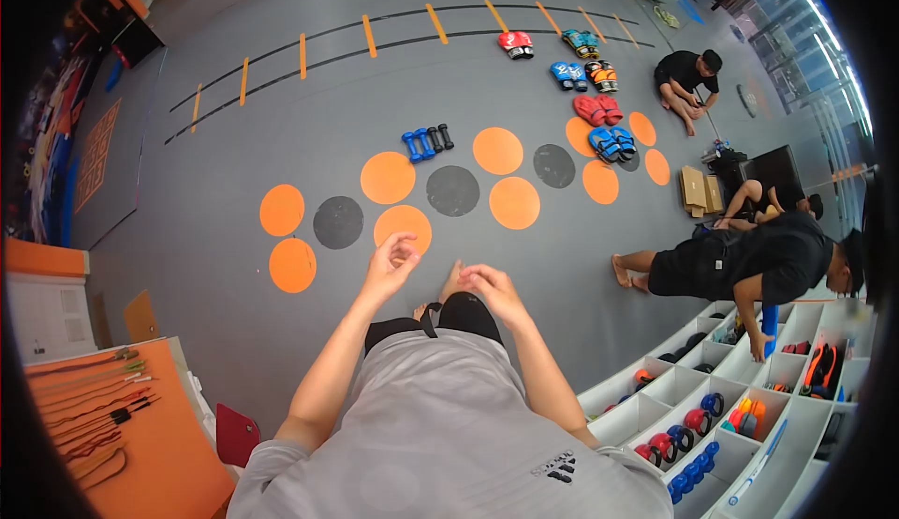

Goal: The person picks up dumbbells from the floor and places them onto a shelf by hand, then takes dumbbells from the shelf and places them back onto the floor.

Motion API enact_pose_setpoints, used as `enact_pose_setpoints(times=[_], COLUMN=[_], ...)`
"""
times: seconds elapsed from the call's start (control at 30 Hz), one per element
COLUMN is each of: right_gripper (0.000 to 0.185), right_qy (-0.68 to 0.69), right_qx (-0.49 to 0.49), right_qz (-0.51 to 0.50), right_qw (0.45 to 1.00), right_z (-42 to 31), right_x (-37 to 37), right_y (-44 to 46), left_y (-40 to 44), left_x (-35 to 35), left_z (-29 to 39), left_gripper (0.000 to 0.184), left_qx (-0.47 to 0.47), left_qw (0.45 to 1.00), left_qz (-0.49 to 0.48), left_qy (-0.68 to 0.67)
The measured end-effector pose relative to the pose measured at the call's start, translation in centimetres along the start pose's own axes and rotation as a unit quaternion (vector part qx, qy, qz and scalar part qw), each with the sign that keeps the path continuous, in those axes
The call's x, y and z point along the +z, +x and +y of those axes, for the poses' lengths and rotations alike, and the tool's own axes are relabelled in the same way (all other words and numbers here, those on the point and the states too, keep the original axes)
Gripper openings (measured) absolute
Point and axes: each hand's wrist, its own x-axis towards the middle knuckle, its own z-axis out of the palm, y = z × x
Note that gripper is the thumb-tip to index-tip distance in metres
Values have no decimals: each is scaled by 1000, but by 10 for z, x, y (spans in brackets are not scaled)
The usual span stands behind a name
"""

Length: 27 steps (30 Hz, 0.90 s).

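Head view: dumbbells lie beyond the relaxed, empty left hand and right hand.

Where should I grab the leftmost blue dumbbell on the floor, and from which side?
Probably take the leftmost blue dumbbell by its slim bar, from above and its left: wider heads flank the bar, bare floor lies left, and another blue dumbbell crowds its right.

Pretty basic fit: plain grey short-sleeved tee with a dark three-bar adidas logo on the chest, black bottoms, plus a skinny black strap at the waist. Left hand and right hand are both bare.
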Motion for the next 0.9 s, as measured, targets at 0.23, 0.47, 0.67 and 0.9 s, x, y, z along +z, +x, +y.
enact_pose_setpoints(times=[0.23, 0.47, 0.67, 0.9], right_gripper=[24, 23, 23, 20], right_qy=[-8, -86, -106, -63], right_qx=[46, -18, 55, 138], right_qz=[-9, -100, -59, -42], right_qw=[999, 991, 991, 987], right_z=[-33, -98, -139, -145], right_x=[-5, -39, -55, -75], right_y=[128, 292, 410, 516], left_y=[99, 206, 304, 433], left_x=[-12, -70, -121, -165], left_z=[49, 57, 67, 65], left_gripper=[27, 21, 18, 19], left_qx=[58, -106, -144, -214], left_qw=[992, 994, 977, 954], left_qz=[-54, 18, 140, 155], left_qy=[-96, -32, -73, -143])
